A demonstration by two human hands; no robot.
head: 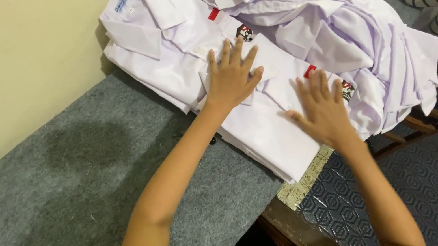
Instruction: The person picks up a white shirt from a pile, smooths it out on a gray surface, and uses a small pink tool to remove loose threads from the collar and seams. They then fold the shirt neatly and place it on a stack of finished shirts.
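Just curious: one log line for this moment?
left hand: flat on folded white shirt | right hand: flat on same shirt | grey felt table

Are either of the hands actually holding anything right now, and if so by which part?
Nothing is gripped. Left hand and right hand lie flat, fingers spread, on the folded white shirt.

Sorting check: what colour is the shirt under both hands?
White, with small red tabs: the folded shirt under the left hand and right hand, head view.
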